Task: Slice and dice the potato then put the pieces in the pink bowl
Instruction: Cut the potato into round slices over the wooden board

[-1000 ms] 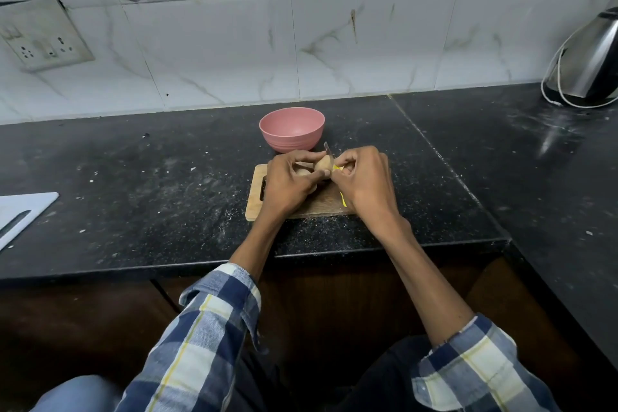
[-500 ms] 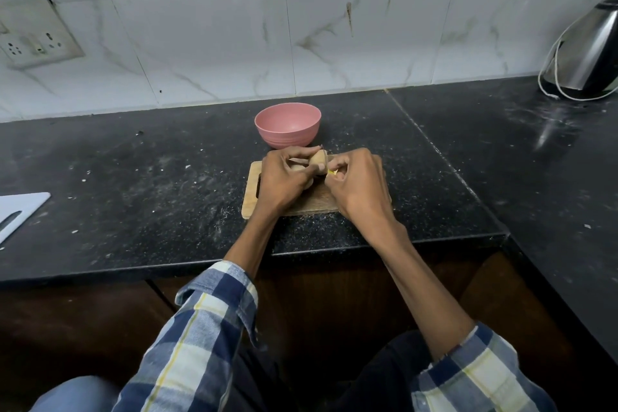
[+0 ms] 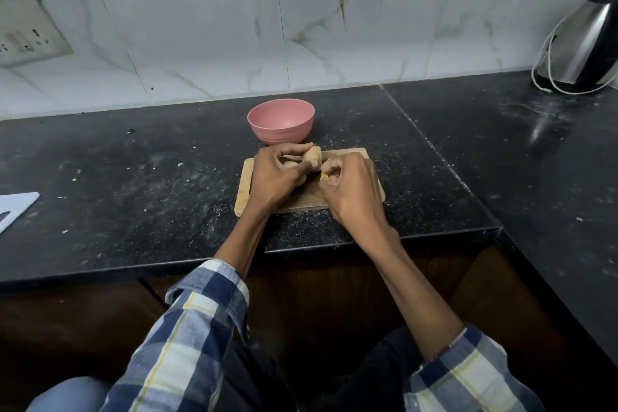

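Nearest, two hands worked over one wooden cutting board (image 3: pixel 347 192) on the black tabletop (image 3: pixel 133 184): the left hand (image 3: pixel 274 177) curled round the potato (image 3: pixel 311 157), pinning it to the board, while the right hand (image 3: pixel 351 191) was closed on a knife of which only a sliver of yellow handle (image 3: pixel 324 175) showed, the blade hidden. This looked like the slicing step, barely begun, with one potato piece plainly visible and perhaps a second under the left palm; the next move probably called for a straight downward press clear of the fingertips. Just beyond the board stood one pink bowl (image 3: pixel 281 122), with no pieces visible inside.
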